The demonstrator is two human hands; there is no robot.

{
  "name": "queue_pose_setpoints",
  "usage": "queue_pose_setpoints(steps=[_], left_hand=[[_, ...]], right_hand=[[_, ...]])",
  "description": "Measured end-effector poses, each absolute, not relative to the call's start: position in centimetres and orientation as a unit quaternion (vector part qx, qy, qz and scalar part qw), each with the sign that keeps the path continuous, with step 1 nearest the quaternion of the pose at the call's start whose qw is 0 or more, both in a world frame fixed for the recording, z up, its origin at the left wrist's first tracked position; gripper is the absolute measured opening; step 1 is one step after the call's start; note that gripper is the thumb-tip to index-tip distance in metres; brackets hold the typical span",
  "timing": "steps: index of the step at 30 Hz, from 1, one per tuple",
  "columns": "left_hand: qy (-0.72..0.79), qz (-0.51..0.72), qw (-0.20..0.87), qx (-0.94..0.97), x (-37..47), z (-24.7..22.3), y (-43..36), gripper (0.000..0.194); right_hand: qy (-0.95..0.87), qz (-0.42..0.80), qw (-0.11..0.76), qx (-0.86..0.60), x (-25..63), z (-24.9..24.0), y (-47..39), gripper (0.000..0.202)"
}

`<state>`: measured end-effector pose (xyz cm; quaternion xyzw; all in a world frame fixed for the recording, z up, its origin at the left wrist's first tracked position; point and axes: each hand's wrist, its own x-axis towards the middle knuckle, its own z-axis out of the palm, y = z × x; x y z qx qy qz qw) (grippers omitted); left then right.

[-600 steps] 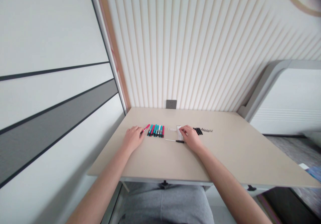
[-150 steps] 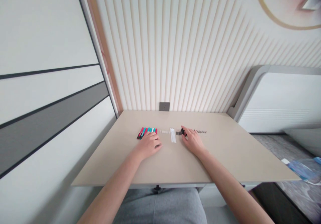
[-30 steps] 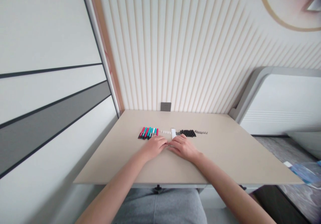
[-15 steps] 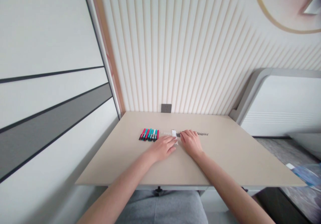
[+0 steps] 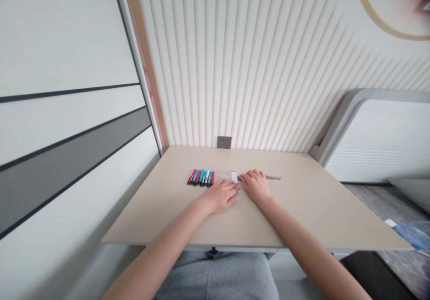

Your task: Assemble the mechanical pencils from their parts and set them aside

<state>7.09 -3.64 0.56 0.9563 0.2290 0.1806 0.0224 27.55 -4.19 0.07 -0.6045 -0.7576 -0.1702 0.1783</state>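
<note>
My left hand (image 5: 222, 197) lies palm down on the desk, fingers stretched out, their tips at the near edge of a small white card or packet (image 5: 234, 176). Just right of it my right hand (image 5: 255, 186) rests palm down, fingers slightly bent and apart, over a row of small dark pieces (image 5: 273, 178) that shows beyond it. A dark strip (image 5: 239, 178) is visible between the card and my right fingertips; its kind is unclear. Left of the card are small clear or whitish pieces (image 5: 223, 176). A row of red and teal pens with dark ends (image 5: 200, 178) lies farther left.
The beige desk (image 5: 161, 210) meets a ribbed wall with a dark socket (image 5: 224, 142). A white cabinet (image 5: 67, 170) borders the left side. A grey-white headboard (image 5: 379, 129) stands at the right, and a clear plastic bag (image 5: 414, 236) lies beyond the desk's right edge.
The view has shifted slightly. My left fingers have moved a little off the white card, showing more of it. My right hand stays nearly in place.
</note>
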Motion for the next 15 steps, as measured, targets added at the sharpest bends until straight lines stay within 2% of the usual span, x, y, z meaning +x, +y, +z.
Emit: queue_pose_setpoints(steps=[15], left_hand=[[0.238, 0.186, -0.006, 0.953, 6.96, 1.08, -4.01, 0.036]], right_hand=[[-0.775, -0.153, 0.192, -0.582, 27.73, 0.06, -4.51, 0.020]])
